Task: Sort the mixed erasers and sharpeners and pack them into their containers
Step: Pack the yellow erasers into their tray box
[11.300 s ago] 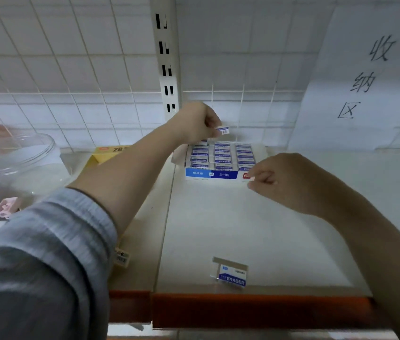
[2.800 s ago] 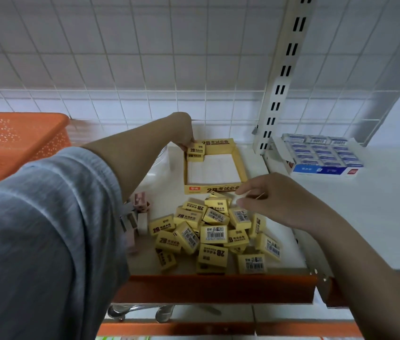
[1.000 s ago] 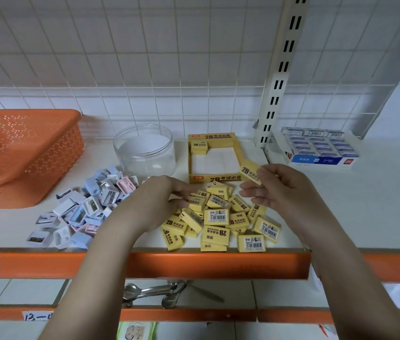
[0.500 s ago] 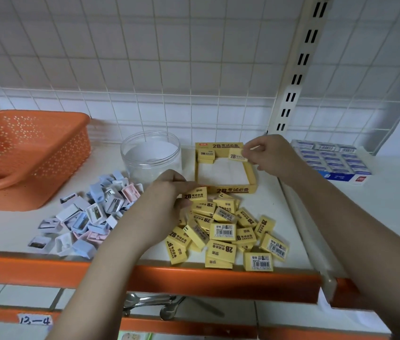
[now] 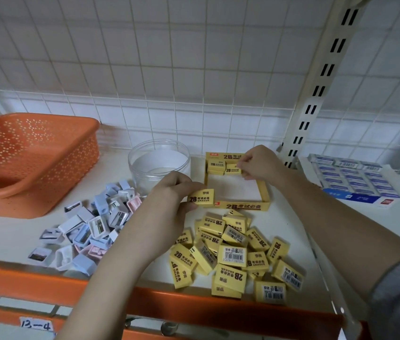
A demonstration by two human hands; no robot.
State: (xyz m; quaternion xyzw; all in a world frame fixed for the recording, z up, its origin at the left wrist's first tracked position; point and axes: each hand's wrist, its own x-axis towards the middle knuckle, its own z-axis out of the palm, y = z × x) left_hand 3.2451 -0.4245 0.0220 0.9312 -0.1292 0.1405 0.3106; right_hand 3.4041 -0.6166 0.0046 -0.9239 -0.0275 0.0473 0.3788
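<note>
Yellow cardboard eraser tray (image 5: 264,196), nearly empty: right hand (image 5: 257,163) grip pinches a yellow boxed eraser (image 5: 232,169), seating it beside the first to start a row. Left hand (image 5: 169,195) grip holds another yellow eraser (image 5: 201,198) at the tray's near corner, probably next; loose yellow eraser pile (image 5: 233,251) lies nearer, on the shelf.

On the shelf (image 5: 316,229) before me: basket (image 5: 34,163) far left, sharpeners (image 5: 88,229) in front of it, jar (image 5: 159,163) behind them, my eraser tray (image 5: 237,182) right of the jar, loose erasers (image 5: 233,256) before it, filled box (image 5: 351,180) far right
</note>
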